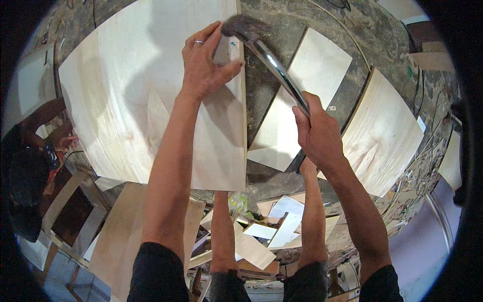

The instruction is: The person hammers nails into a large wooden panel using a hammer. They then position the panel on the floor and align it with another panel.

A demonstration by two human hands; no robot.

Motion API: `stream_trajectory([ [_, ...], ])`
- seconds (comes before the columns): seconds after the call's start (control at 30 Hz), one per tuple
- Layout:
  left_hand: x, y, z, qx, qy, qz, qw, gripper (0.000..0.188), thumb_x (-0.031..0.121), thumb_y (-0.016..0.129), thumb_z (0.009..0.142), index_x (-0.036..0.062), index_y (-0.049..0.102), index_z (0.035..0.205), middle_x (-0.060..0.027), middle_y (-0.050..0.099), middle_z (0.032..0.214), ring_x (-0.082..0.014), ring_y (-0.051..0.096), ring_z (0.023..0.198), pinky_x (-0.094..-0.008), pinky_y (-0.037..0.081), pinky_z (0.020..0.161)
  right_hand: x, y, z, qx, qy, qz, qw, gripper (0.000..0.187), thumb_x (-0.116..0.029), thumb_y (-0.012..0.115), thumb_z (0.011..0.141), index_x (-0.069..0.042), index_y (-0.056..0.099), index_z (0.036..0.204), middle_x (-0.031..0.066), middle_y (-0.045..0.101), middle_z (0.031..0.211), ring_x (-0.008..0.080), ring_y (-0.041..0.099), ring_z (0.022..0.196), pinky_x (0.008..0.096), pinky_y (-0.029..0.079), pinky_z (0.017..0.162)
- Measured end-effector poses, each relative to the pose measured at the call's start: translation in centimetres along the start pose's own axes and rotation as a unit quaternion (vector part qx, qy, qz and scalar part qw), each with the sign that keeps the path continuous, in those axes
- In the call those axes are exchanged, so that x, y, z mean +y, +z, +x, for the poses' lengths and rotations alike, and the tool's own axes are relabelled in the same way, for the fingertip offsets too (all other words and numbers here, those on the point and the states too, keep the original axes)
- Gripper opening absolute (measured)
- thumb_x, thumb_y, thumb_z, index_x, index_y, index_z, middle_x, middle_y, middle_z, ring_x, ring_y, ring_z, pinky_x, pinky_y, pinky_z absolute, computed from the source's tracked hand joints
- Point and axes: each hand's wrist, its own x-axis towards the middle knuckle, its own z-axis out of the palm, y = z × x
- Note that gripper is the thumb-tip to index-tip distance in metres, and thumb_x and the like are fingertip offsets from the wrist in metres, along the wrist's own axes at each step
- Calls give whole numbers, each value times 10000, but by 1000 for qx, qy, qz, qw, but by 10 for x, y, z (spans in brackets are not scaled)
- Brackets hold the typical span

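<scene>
Two bare arms come up from the bottom edge, and each hand has its own job. Closest in, the right hand (319, 133) is closed tight around the dark grip of a hammer (266, 58). Its shiny metal shaft runs up and to the left, and the dark head sits at the top, blurry, just beside the fingers of the other hand.

A bit farther up, the left hand (204, 65) lies flat and spread on a big pale wood board (136, 95), near the board's right edge. It holds nothing — it only presses down. A ring shows on one finger.

To do this well, I think the flat hand should keep the board from sliding and keep its thumb back, because the hammer head is very close to it. Short, straight taps would be safer than big swings.

The board is light, smooth and thin, with soft brown streaks. It lies on a rough dark floor (282, 25). Past the hammer, two more pale boards (387, 131) lie on the floor to the right — apart from the big one.
</scene>
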Motion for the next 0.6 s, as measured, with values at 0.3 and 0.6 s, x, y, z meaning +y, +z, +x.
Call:
stream_trajectory([
  [0.3,4,-4,1,-34,3,18,999,913,474,865,694,94,518,1448,-109,494,1476,-344,386,1373,-481,295,1150,-3,3,7,-6,9,-16,1000,268,-273,520,1038,-82,480,1222,205,700,913,434,698,815,527,564,697],
  [0.6,3,-10,-3,-38,6,5,999,906,442,854,707,59,509,1453,-107,449,1519,-353,364,1396,-485,273,1169,5,5,5,10,-20,-87,996,240,-254,511,1040,-80,491,1204,224,694,892,423,705,798,522,560,671],
])
